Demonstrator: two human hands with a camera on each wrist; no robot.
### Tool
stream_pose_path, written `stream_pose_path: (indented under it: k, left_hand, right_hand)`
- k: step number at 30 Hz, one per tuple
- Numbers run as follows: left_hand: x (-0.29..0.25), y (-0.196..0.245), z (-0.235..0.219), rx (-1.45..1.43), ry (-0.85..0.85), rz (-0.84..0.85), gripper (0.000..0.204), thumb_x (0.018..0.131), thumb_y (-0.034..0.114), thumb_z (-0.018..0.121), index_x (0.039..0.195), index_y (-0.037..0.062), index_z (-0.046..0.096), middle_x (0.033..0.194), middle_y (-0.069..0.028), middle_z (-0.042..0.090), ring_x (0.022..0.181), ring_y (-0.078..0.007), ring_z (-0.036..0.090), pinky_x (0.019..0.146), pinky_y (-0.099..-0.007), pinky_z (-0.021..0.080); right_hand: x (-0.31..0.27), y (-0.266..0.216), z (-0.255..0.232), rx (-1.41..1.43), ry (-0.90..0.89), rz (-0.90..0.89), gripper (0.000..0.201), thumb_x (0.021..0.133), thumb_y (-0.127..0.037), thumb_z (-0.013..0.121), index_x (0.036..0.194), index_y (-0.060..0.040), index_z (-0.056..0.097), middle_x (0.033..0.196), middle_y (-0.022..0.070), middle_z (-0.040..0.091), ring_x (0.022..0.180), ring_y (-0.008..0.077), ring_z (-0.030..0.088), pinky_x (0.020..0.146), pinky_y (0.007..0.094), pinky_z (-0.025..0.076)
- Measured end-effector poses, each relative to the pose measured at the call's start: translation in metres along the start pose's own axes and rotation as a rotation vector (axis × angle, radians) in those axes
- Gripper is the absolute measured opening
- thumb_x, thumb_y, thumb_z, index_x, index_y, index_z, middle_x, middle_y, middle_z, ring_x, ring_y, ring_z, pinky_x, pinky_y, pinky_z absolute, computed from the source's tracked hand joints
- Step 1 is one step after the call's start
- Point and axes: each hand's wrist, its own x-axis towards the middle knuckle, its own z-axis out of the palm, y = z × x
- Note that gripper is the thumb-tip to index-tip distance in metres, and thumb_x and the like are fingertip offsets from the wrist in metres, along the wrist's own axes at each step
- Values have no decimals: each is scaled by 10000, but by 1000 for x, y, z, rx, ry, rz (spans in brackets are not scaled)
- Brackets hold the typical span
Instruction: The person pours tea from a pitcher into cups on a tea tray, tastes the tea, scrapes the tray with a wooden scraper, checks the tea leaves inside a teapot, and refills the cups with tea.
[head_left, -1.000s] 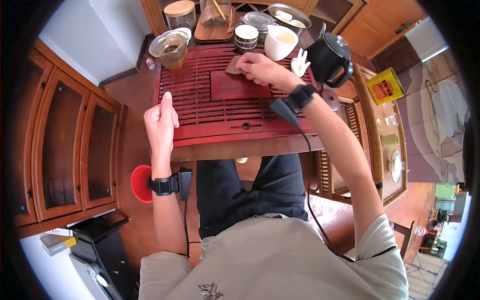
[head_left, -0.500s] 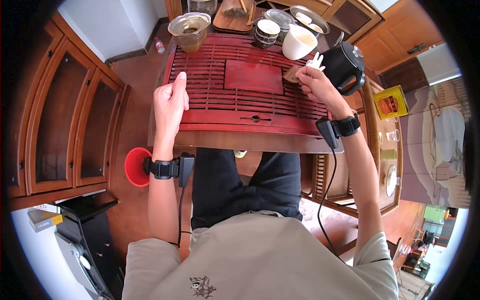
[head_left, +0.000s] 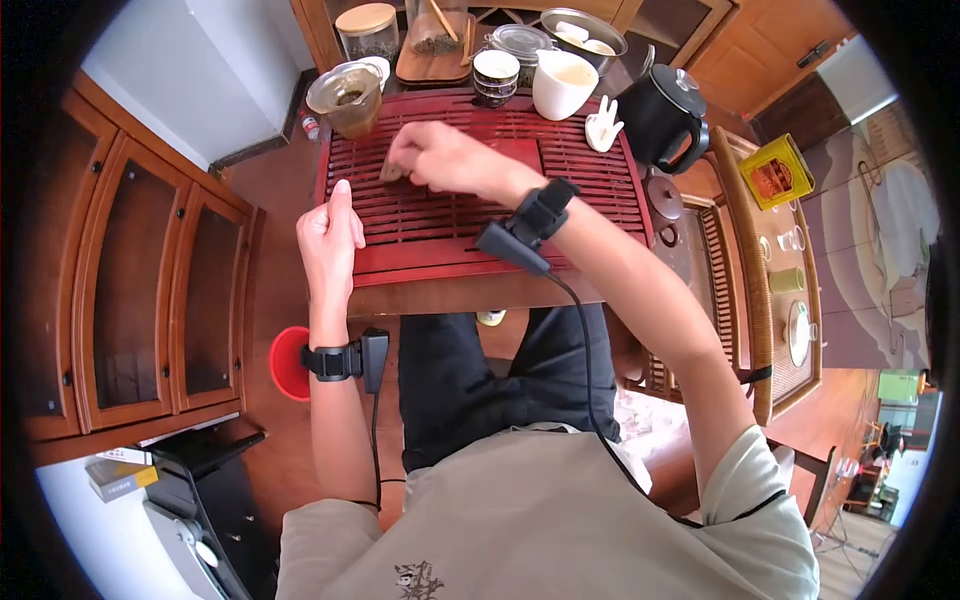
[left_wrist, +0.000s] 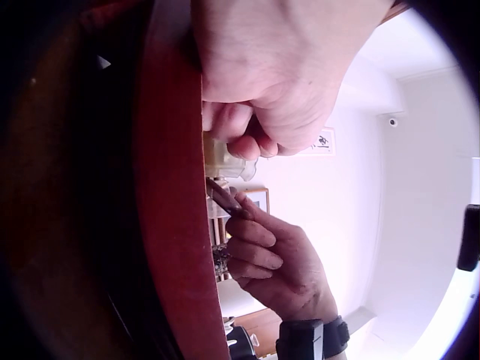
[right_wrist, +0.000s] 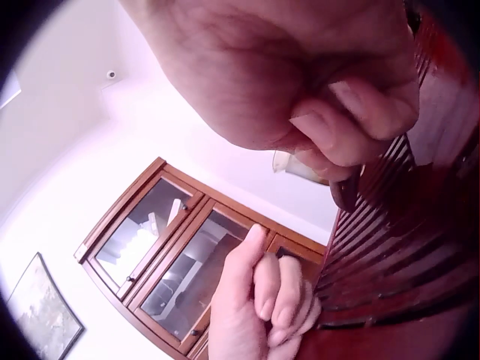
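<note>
Over the left part of the red slatted tray (head_left: 440,262), my right hand (head_left: 450,165) pinches a small flat brown piece (head_left: 391,172), low against the slats. That piece shows below the curled right fingers in the right wrist view (right_wrist: 345,193) and between thumb and fingers in the left wrist view (left_wrist: 225,199). My left hand (head_left: 330,245) lies at the tray's left front edge, fingers curled and thumb pointing up, with nothing visible in it. In the right wrist view the left hand (right_wrist: 262,300) is a loose fist beside the tray.
Behind the tray's left corner stands a glass bowl (head_left: 350,100). Along the back are stacked cups (head_left: 495,78), a white pitcher (head_left: 564,85) and a white hand-shaped figure (head_left: 604,126). A black kettle (head_left: 665,115) stands at the right. A red bucket (head_left: 290,363) is on the floor.
My right hand went from the tray's middle to its right side, then back across to the left, still pinching the brown piece. The left hand keeps its place and its curled fingers.
</note>
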Motion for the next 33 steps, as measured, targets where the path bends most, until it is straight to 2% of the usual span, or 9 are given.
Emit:
stream_pose_path:
  k: [7,11,13,17,19,21,24,29,33]
  left_hand:
    - [-4,2,11,63,-49,247,80,909,30,629,970,37,577,663,48,466,583,-10,396,510,-188,316]
    - [-11,11,20,574,-162,400,439,810,18,699,1210,33,520,655,-20,473,566,-139,487,547,-304,443]
    - [-13,18,27,633,-137,372,422,786,39,716,1168,50,537,657,-59,477,578,-221,508,575,-375,465]
    - [-9,21,28,726,-28,401,221,815,14,694,1007,21,586,676,-46,550,597,-116,513,599,-288,469]
    - [-7,24,30,669,-18,494,131,841,44,675,871,19,549,664,-104,521,604,-278,541,598,-399,461]
    - [-3,23,30,642,-13,517,131,877,57,661,832,13,546,672,-86,567,579,-207,563,583,-361,469]
    - [2,28,30,383,17,299,167,920,114,657,858,14,538,648,-20,606,576,-28,539,539,-227,439]
    - [7,50,49,271,-173,-3,128,944,140,616,927,24,566,659,-56,647,468,-37,491,398,-219,364]
    - [16,53,91,279,-412,-49,260,985,238,546,1114,20,603,626,-57,608,393,-24,383,361,-192,278]
  right_hand:
    - [-14,-4,18,-230,142,-158,227,911,-183,554,985,31,571,858,211,680,869,349,671,765,422,517]
    - [-18,-8,17,-235,172,-118,247,909,-206,540,971,31,568,816,247,662,837,395,664,737,461,514]
    - [-20,-8,20,-264,168,-149,285,920,-239,529,961,40,568,793,262,655,819,430,653,721,490,512]
    - [-36,-21,17,-211,178,-172,304,945,-265,521,977,36,554,797,256,655,825,428,649,723,496,505]
    - [-48,-30,9,-105,153,-179,318,970,-286,500,1011,28,529,780,237,652,826,422,648,713,486,504]
    - [-64,-28,-1,-86,173,-191,307,983,-286,499,1068,8,515,792,222,655,806,413,650,712,450,512]
    - [-90,-5,-18,-27,393,-197,301,964,-290,528,1032,3,547,812,236,665,815,408,661,736,463,518]
    - [-134,70,-67,-35,752,-57,225,966,-200,552,1064,2,573,730,135,644,716,209,627,713,342,509]
    - [-147,100,-81,-59,857,94,192,963,-171,553,1050,0,563,748,156,656,712,243,651,705,359,508]
